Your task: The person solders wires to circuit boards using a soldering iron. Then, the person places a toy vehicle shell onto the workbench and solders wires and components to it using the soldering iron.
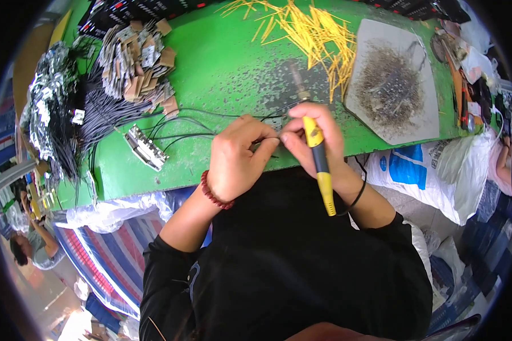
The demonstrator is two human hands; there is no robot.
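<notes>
My left hand [242, 152], a beaded bracelet at its wrist, is closed in a pinch on thin black wires [196, 122] near the table's front edge. These wires run left toward a silver metal connector block [145, 149] lying on the green table. My right hand [318, 136] is closed on a yellow and black soldering iron [320, 156], its metal end pointing away from me and its cord hanging by my wrist. The right fingertips meet the left ones at the wires; exactly what lies between them is hidden.
Bundled black cables [105, 113] lie at the left, beside a heap of small flat tan and silver pieces [136, 62]. Thin yellow sticks [318, 34] are scattered at the back. A pale board [367, 108] with dark debris is at the right, white sacks [461, 176] below it.
</notes>
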